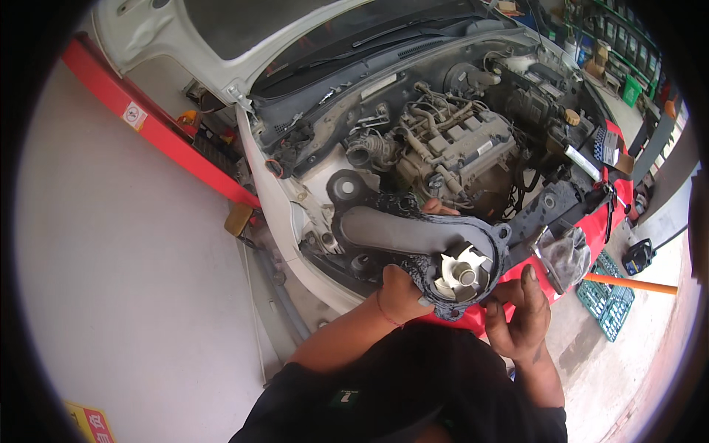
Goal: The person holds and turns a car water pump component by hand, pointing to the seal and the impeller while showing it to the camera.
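My left hand (403, 293) grips a grey water pump housing (399, 230) from below, and its fingertips show past the far edge. The housing lies face up, held over the front of the car's engine bay. Smeared black sealant runs along its rim and sides. A light metal impeller (464, 272) sits in the round end, nearest my right hand. My right hand (523, 326) is just beside that round end with thumb and fingers apart, holding nothing. Whether one of its fingers touches the rim I cannot tell.
Beyond the housing is a dusty engine (460, 141) under a raised white hood (171, 50). A red fender cover (595, 232) drapes the front edge, bearing a crumpled plastic bag (568, 255). A green socket set (606, 302) lies on the floor. At left stands a red lift post (160, 133).
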`<state>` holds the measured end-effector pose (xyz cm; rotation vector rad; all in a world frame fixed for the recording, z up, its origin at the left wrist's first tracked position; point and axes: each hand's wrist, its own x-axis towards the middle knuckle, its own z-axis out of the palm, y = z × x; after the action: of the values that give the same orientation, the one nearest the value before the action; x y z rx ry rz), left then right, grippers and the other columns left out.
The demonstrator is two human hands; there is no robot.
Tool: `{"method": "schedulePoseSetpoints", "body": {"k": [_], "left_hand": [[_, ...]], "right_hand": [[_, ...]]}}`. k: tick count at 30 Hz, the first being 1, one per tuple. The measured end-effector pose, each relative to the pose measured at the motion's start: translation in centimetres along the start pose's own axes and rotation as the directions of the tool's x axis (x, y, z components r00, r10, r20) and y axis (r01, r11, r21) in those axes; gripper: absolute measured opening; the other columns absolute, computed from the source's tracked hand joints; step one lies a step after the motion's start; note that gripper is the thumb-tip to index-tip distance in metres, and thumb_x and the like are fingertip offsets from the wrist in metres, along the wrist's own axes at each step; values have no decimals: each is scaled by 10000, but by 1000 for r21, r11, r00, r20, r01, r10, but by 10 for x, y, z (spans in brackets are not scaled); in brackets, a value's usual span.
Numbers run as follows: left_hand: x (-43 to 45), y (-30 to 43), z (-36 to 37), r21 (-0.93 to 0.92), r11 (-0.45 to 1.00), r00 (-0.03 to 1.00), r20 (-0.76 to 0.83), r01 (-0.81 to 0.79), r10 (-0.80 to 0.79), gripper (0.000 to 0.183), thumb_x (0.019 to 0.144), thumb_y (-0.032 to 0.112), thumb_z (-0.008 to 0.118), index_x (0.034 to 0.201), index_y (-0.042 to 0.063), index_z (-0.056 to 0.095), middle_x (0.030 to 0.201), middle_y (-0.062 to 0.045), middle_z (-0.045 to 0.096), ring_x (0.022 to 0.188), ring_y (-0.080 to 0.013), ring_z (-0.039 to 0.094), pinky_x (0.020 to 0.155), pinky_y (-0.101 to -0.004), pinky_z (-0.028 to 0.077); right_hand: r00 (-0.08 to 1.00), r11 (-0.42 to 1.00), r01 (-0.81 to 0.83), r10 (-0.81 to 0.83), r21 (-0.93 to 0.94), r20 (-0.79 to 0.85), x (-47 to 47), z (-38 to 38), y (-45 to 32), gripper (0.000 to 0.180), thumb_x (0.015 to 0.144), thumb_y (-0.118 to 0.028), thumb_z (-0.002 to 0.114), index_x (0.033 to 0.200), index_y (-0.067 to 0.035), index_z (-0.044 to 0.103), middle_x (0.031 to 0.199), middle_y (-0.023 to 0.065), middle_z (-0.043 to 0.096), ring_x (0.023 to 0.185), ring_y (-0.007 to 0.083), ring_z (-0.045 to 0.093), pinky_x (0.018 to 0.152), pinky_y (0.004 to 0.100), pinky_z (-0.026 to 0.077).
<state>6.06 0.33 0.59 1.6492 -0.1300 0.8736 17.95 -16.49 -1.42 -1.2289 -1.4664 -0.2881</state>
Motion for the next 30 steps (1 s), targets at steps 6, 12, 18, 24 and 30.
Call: {"method": "schedulePoseSetpoints", "body": {"k": [6,12,18,24,30], "left_hand": [[-14,-2,2,-177,984,999,48,-16,25,642,1028,467,520,1544,121,358,1393,-203,484,1296,-302,500,1126,-485,408],[-27,-4,-7,127,985,982,157,-121,101,835,875,183,777,1549,33,307,1461,-193,425,1379,-296,431,1162,-459,363],[-34,2,-12,133,989,989,139,-66,47,831,865,156,792,1531,4,317,1439,-188,466,1373,-289,452,1172,-457,356],[-42,6,-28,72,993,989,122,-91,82,611,883,163,754,1423,-21,535,1461,-194,540,1398,-365,475,1203,-505,321],[-43,4,-40,-51,997,993,100,-58,63,705,849,160,802,1442,-56,487,1413,-197,585,1329,-324,556,1178,-473,377]], "right_hand": [[993,993,-115,115,35,-2,-28,-2,-10,816,832,81,588,1565,47,231,719,121,683,550,222,638,561,313,499],[988,988,-149,150,44,-36,-46,-1,-22,732,979,-11,555,1600,28,170,781,105,613,620,149,574,582,250,473],[968,971,-231,236,70,-86,-51,4,-37,778,873,75,578,1575,46,244,754,125,681,627,185,641,628,293,499],[986,987,-160,160,-11,-37,-39,15,-50,789,801,119,597,1535,54,317,733,124,673,580,217,645,595,306,510],[983,982,-180,178,-50,-40,-34,24,-68,800,809,135,591,1548,59,293,737,123,668,603,209,659,590,305,515]]}}
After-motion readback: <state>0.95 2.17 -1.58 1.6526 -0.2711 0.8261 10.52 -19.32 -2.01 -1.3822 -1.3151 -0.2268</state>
